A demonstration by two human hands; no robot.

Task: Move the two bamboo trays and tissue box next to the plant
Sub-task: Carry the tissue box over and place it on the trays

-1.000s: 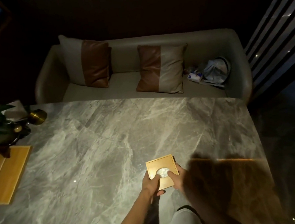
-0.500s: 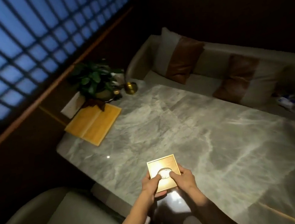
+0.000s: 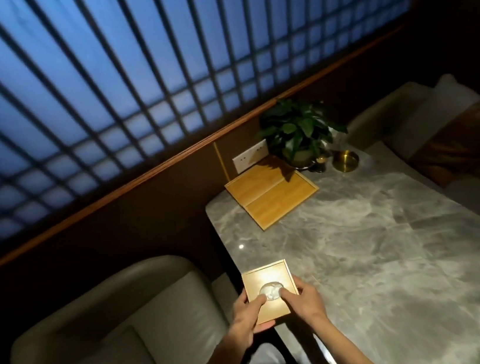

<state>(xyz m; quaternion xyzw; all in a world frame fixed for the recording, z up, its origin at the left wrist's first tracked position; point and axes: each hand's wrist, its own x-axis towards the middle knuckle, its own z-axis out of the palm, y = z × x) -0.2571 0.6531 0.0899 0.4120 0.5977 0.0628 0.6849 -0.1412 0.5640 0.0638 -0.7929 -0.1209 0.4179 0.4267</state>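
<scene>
Both hands are on the square bamboo tissue box [image 3: 270, 295], carried at the near left edge of the grey marble tabletop [image 3: 396, 252]. The left hand [image 3: 247, 319] clasps its left side, thumb on the lid; the right hand [image 3: 303, 299] clasps the right side, thumb by the round opening, where white tissue [image 3: 271, 291] shows. Far across the tabletop, two flat bamboo trays [image 3: 271, 197] lie side by side, touching, just beside the leafy green potted plant [image 3: 296, 130]. A small brass bowl [image 3: 345, 161] sits right of the plant. No readable writing anywhere.
</scene>
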